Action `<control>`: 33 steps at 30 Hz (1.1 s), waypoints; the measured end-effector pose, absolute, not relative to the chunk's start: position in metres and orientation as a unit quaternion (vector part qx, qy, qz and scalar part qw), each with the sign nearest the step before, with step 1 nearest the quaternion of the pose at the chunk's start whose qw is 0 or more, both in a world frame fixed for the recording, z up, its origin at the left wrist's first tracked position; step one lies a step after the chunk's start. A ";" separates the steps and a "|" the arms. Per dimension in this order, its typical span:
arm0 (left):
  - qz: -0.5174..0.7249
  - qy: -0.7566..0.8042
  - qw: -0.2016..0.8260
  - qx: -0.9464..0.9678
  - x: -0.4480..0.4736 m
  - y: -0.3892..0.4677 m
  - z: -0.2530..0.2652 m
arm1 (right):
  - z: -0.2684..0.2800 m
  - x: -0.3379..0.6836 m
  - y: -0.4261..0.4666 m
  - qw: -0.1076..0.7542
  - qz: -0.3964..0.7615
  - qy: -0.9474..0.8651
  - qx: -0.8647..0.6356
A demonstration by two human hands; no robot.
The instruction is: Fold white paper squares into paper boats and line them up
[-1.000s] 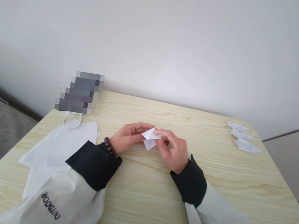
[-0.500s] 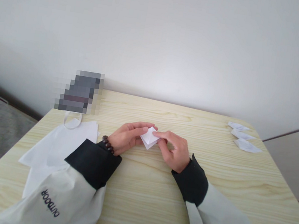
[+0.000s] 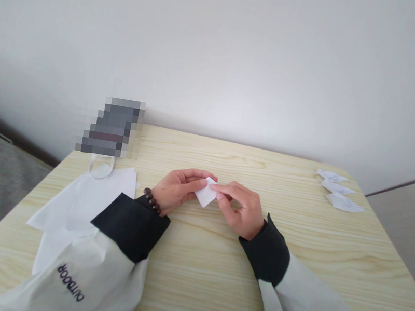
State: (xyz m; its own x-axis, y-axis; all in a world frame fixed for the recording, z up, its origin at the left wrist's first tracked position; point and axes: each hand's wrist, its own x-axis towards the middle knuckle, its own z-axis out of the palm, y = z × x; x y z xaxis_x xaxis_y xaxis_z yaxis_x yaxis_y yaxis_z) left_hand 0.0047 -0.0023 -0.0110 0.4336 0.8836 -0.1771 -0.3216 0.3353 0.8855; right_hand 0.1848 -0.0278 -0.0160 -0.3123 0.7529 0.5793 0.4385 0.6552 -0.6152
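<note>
A small piece of folded white paper [image 3: 205, 194], diamond-shaped, is between my two hands above the middle of the table. My left hand [image 3: 180, 189] grips its left side, thumb on top and fingers behind. On its right side, my right hand [image 3: 241, 206] presses the paper with the index finger on top and the thumb at the edge. The far side of the paper and some left fingertips are hidden.
Several white sheets [image 3: 100, 196] lie on the wooden table [image 3: 190, 289] at the left, partly under my left sleeve. A white loop [image 3: 101, 167] and a dark pixelated object [image 3: 111, 127] are behind them. Three folded paper pieces [image 3: 344, 202] lie at the far right.
The paper's right side has been folded in, so it looks narrower and flatter. My right index finger has shifted slightly left over it; my left hand is nearly still.
</note>
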 end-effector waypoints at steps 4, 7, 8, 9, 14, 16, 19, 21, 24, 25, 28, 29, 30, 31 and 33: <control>0.414 0.334 0.748 0.397 0.005 -0.002 -0.013 | -0.017 0.184 -0.029 0.450 0.175 -0.786 -0.386; 0.409 0.336 0.753 0.390 0.005 -0.001 -0.013 | -0.018 0.184 -0.029 0.452 0.181 -0.777 -0.399; 0.406 0.338 0.753 0.391 0.005 -0.001 -0.013 | -0.018 0.183 -0.029 0.451 0.181 -0.775 -0.404; 0.404 0.340 0.753 0.394 0.005 -0.001 -0.012 | -0.019 0.183 -0.029 0.448 0.181 -0.775 -0.407; 0.404 0.358 0.736 0.408 0.007 -0.003 -0.011 | -0.021 0.181 -0.028 0.440 0.190 -0.780 -0.403; 0.407 0.369 0.728 0.410 0.008 -0.003 -0.010 | -0.021 0.181 -0.028 0.442 0.206 -0.776 -0.400; 0.420 0.379 0.720 0.403 0.009 -0.003 -0.009 | -0.021 0.182 -0.029 0.445 0.234 -0.770 -0.392; 0.430 0.382 0.715 0.398 0.010 -0.003 -0.008 | -0.021 0.183 -0.029 0.443 0.242 -0.771 -0.387; 0.433 0.380 0.716 0.395 0.010 -0.003 -0.007 | -0.020 0.182 -0.029 0.437 0.222 -0.775 -0.399; 0.432 0.378 0.717 0.396 0.010 -0.003 -0.007 | -0.020 0.182 -0.029 0.437 0.209 -0.776 -0.404; 0.429 0.365 0.720 0.406 0.010 -0.003 -0.008 | -0.020 0.181 -0.029 0.436 0.169 -0.774 -0.426; 0.426 0.358 0.722 0.410 0.009 -0.003 -0.009 | -0.020 0.181 -0.029 0.437 0.157 -0.770 -0.437; 0.422 0.353 0.725 0.415 0.009 -0.003 -0.010 | -0.021 0.181 -0.029 0.439 0.147 -0.762 -0.452; 0.417 0.350 0.727 0.419 0.009 -0.003 -0.010 | -0.021 0.181 -0.030 0.443 0.141 -0.752 -0.467; 0.406 0.348 0.730 0.426 0.008 -0.004 -0.011 | -0.021 0.181 -0.030 0.456 0.142 -0.726 -0.495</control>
